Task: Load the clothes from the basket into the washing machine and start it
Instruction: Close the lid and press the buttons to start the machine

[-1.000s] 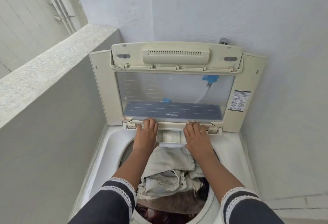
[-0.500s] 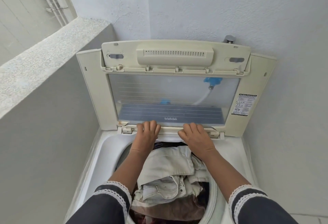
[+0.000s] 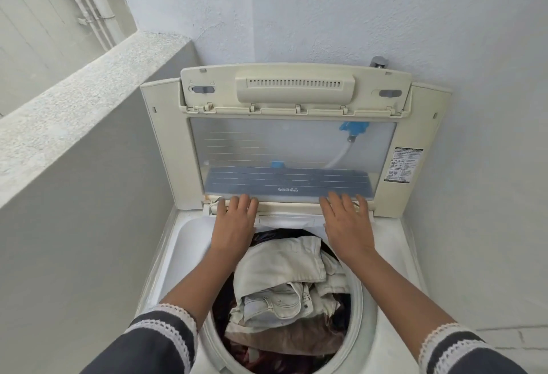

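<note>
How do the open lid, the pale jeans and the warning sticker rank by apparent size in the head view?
1. lid
2. pale jeans
3. warning sticker
The jeans lie nearer the camera and partly folded, so true size is unsure.

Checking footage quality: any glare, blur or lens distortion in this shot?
Head view: soft, even daylight, no hard shadows; wide-angle lens bows the ledge and lid edges; lid window hazy, without glare; fingertips of left hand and right hand slightly soft; clothes sharp.

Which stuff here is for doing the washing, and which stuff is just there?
For the washing: washing machine, its raised lid, clothes in the drum, left hand and right hand at the lid's lower edge.

Just there: ledge, wall pipes, tap.
</note>
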The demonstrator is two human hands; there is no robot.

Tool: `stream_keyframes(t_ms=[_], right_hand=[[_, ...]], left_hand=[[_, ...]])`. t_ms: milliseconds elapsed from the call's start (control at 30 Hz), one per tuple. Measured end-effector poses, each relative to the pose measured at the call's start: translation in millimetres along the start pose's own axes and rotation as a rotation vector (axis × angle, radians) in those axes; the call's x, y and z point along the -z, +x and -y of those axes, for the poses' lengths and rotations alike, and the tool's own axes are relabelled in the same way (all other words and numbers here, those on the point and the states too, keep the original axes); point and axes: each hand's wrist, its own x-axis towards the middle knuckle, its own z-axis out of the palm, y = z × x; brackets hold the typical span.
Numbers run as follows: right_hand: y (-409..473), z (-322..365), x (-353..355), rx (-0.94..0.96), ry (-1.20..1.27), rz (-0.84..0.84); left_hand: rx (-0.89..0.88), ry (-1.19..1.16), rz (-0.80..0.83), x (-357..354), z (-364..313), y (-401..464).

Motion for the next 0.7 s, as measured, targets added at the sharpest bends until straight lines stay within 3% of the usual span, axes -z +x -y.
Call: stream_keyframes(t_ms=[233,700], right_hand=[[-2,18,0,-0.057,0.076,0.020],[22,29,-27,-0.103,-0.038,-0.123]], left_hand=[[0.167,-0.242,-0.053,-3,-5,5],[0.017,-0.053,-0.399,-31,9,23]])
